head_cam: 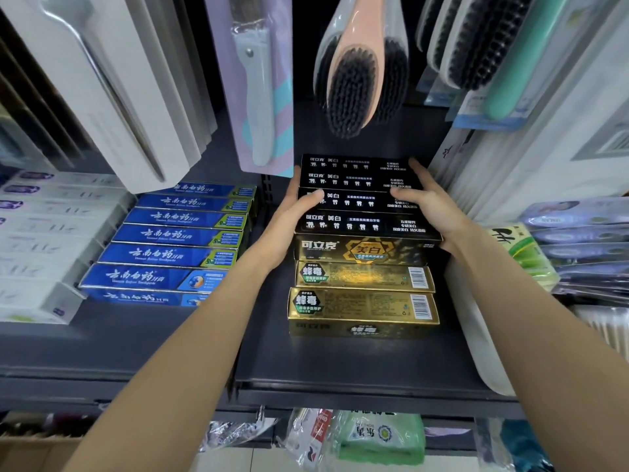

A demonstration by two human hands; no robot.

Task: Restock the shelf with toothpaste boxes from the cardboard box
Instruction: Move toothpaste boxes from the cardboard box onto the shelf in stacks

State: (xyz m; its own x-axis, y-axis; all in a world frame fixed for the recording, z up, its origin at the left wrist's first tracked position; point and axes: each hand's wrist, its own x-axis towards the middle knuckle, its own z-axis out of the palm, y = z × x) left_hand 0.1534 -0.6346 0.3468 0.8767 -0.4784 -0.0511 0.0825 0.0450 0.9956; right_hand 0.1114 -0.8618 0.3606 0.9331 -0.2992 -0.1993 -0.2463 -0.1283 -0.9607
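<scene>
- Four black toothpaste boxes at 12 o'clock
- Three gold toothpaste boxes just below centre
- Seven blue toothpaste boxes at 9 o'clock
- Two hands

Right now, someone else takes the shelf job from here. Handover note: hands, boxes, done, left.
Left hand: grips the left end of the row of black toothpaste boxes, thumb on top.
Right hand: grips the right end of the same row, thumb on top.
Boxes: the black row lies flat on the dark shelf, behind two gold toothpaste boxes. Blue toothpaste boxes fill the lane to the left.
Done: black and gold boxes are on the shelf.
Left: let go of the black row; the shelf front is bare. A strip of cardboard shows bottom left; its contents are not visible.
</scene>
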